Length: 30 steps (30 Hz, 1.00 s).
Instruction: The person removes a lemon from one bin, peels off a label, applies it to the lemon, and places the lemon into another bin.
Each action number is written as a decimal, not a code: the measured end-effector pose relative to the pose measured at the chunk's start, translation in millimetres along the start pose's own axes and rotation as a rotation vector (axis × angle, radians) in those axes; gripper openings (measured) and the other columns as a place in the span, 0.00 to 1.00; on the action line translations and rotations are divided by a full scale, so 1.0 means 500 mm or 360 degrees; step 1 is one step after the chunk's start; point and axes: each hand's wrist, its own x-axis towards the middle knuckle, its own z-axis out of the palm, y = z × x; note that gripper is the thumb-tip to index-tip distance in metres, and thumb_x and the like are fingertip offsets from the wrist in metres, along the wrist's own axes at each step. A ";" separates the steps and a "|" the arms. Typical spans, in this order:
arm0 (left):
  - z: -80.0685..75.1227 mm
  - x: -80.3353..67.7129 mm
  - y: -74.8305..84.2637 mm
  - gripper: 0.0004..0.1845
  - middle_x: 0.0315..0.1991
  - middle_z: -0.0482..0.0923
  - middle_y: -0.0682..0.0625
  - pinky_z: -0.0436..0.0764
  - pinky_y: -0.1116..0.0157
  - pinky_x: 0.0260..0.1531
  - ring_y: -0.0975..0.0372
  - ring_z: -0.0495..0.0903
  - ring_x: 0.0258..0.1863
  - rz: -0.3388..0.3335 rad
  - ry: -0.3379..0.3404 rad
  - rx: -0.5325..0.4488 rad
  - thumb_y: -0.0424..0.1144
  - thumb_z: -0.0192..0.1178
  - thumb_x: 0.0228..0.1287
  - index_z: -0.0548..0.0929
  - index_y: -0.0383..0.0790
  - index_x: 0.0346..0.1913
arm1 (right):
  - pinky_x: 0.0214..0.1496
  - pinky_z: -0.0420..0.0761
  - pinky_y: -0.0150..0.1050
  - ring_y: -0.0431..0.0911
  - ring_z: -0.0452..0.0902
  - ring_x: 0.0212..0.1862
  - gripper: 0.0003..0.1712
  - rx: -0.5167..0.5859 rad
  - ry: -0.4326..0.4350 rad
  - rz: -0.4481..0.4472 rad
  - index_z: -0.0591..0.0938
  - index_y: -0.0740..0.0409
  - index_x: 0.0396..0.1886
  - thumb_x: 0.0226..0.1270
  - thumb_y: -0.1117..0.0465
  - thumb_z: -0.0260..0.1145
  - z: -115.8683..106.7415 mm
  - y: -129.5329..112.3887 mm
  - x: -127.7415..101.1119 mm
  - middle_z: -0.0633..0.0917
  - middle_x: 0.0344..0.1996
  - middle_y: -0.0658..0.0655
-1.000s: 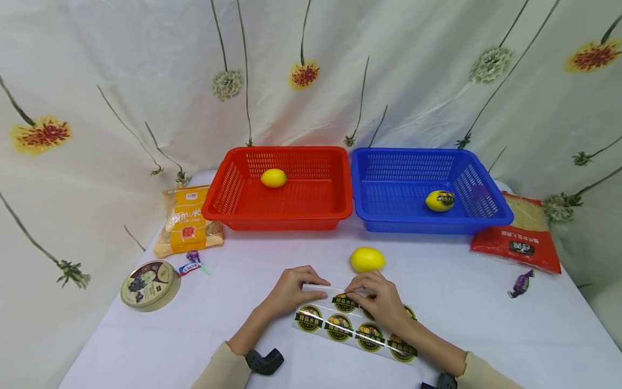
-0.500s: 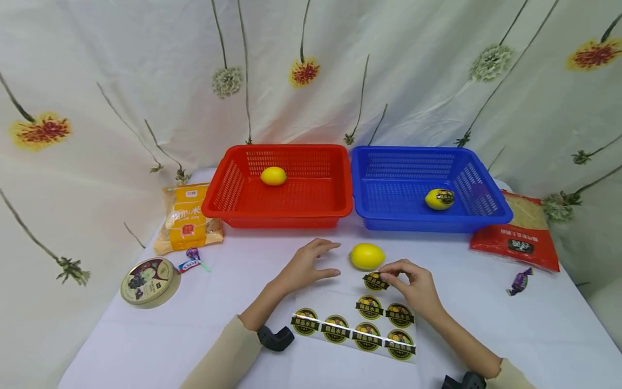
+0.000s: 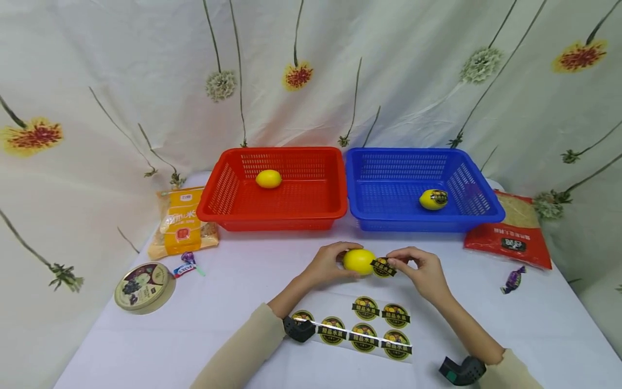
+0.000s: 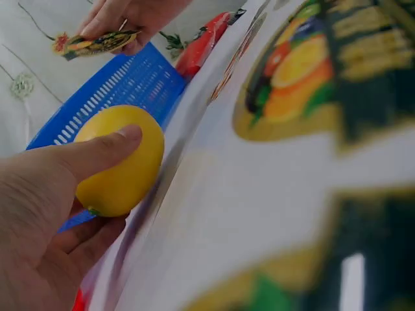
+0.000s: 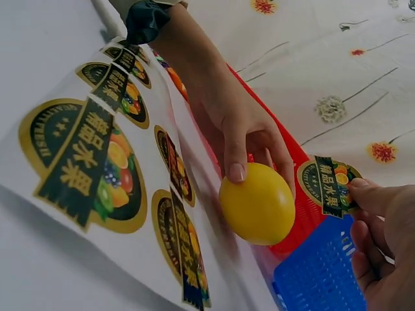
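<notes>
White-clothed counter with a red plastic mesh basket and a blue plastic mesh basket at the back, each holding a lemon. In front of them sits the smooth yellow lemon, long axis roughly left to right, one tip aimed at the right hand. Left hand is cupped around it, steadying it. Right hand pinches a round black-and-gold fruit sticker just at the lemon's right end. Likely hiccup: sticker curls onto a fingertip or goes on creased, since the surface is so rounded.
</notes>
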 end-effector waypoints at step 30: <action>-0.024 -0.078 0.058 0.31 0.47 0.77 0.38 0.78 0.66 0.46 0.51 0.79 0.46 0.0076 0.0162 -0.0179 0.27 0.74 0.39 0.75 0.26 0.51 | 0.33 0.73 0.36 0.40 0.70 0.36 0.11 -0.0322 -0.0038 -0.0388 0.83 0.51 0.35 0.51 0.64 0.72 0.128 0.088 -0.006 0.81 0.32 0.43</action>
